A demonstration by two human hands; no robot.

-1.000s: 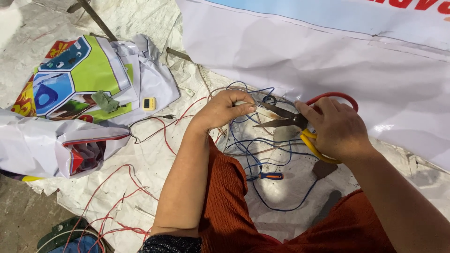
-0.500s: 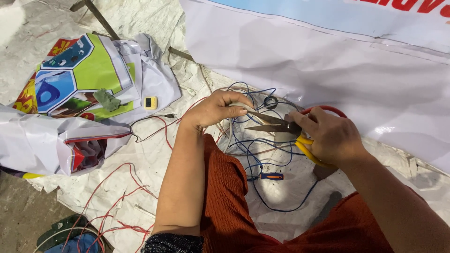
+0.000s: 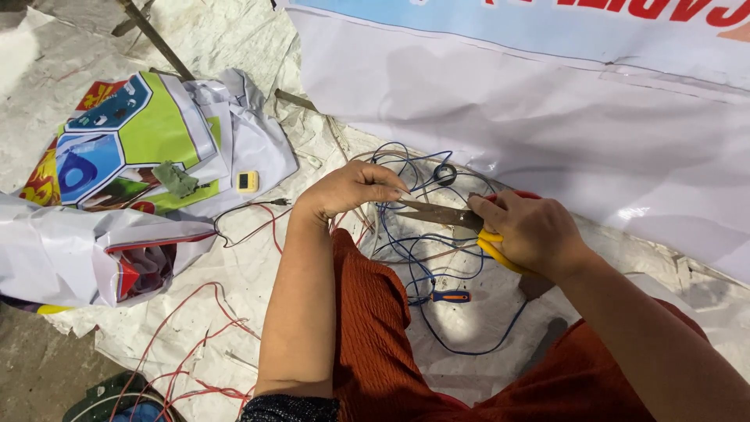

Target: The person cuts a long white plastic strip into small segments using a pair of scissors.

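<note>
A pair of rusty metal scissors with yellow handles (image 3: 445, 215) is gripped by the closed right hand (image 3: 531, 233), blades pointing left over a tangle of thin blue wires (image 3: 422, 250) on the white woven sheet (image 3: 258, 273). The left hand (image 3: 351, 190) is pinched shut on wire at the blade tips. A small orange-handled screwdriver (image 3: 447, 297) lies just below, near the knees.

A tangle of wires (image 3: 422, 234) lies centre on the ground sheet (image 3: 234, 273), a banner (image 3: 547, 117) behind it, crumpled printed sheets (image 3: 117, 156) to the left, a screwdriver (image 3: 447, 297) just nearer.
</note>
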